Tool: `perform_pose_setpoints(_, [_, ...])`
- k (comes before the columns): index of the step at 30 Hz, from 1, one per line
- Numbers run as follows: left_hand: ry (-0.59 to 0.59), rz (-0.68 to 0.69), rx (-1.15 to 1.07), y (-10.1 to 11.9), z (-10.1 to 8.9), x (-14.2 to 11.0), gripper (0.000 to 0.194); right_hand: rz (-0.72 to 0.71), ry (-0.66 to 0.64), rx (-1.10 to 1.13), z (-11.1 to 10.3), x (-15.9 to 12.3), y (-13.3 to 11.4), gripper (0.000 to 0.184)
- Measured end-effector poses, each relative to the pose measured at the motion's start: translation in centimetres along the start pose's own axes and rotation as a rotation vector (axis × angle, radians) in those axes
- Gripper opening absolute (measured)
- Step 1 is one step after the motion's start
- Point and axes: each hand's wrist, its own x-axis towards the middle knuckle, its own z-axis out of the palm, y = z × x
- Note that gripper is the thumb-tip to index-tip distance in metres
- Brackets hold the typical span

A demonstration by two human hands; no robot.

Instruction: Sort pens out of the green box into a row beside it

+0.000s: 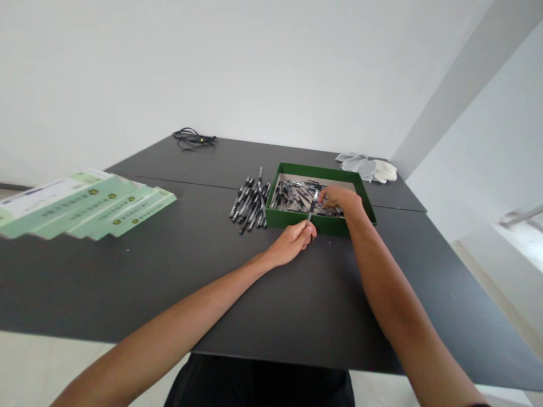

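My left hand [292, 243] is closed around the lower end of a pen [313, 204], which points up and away over the near wall of a green box [326, 226]. My right hand [337, 196] reaches over the box, its fingers curled together close to the pen's upper end. Whatever those fingers hold, if anything, is too small to make out. Inside the box lie many loose pens and pen parts [297, 192], black and clear, in a jumble. A heap of pens [250, 203] rests on the table against the box's left side.
Green-and-white printed sheets or flattened cartons [106, 206] are fanned out on the left of the dark table [190, 271]. A coiled black cable [193, 137] lies at the back left. White gloves [384, 171] and translucent plastic [358, 164] sit behind the box.
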Motion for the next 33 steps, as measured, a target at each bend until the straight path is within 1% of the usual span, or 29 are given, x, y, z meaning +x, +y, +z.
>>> perform_pose_setpoints(4, [-0.007, 0.001, -0.002, 0.0, -0.1, 0.0, 0.049, 0.077, 0.041, -0.038, 0.0, -0.5, -0.4, 0.044])
perform_pose_setpoints(8, [-0.006, 0.013, -0.019, 0.1, 0.0, 0.0, 0.048, 0.110, 0.138, -0.063, -0.2, -1.0, -0.8, 0.033])
perform_pose_setpoints(11, [-0.005, 0.014, -0.023, 0.1, 0.0, 0.0, 0.048, 0.106, 0.206, -0.063, -0.2, -1.4, -1.0, 0.032])
perform_pose_setpoints(16, [-0.007, 0.009, -0.029, 0.2, 0.0, -0.1, 0.047, 0.068, 0.228, -0.043, -0.3, -1.7, -1.1, 0.029])
perform_pose_setpoints(22, [-0.014, 0.014, -0.033, 0.1, 0.0, -0.1, 0.046, 0.048, 0.413, -0.024, -0.8, -1.8, -1.3, 0.028])
perform_pose_setpoints(26, [-0.009, 0.008, -0.030, 0.0, 0.0, 0.0, 0.048, 0.017, 0.440, -0.007, -0.8, -1.4, -0.7, 0.031])
perform_pose_setpoints(30, [-0.005, 0.009, -0.039, 0.0, 0.1, 0.0, 0.047, 0.027, 0.448, 0.003, -0.8, -1.0, 0.0, 0.037])
perform_pose_setpoints(33, [-0.007, 0.010, -0.041, 0.1, 0.1, 0.0, 0.046, 0.044, 0.491, 0.033, -0.9, -0.9, 0.1, 0.033])
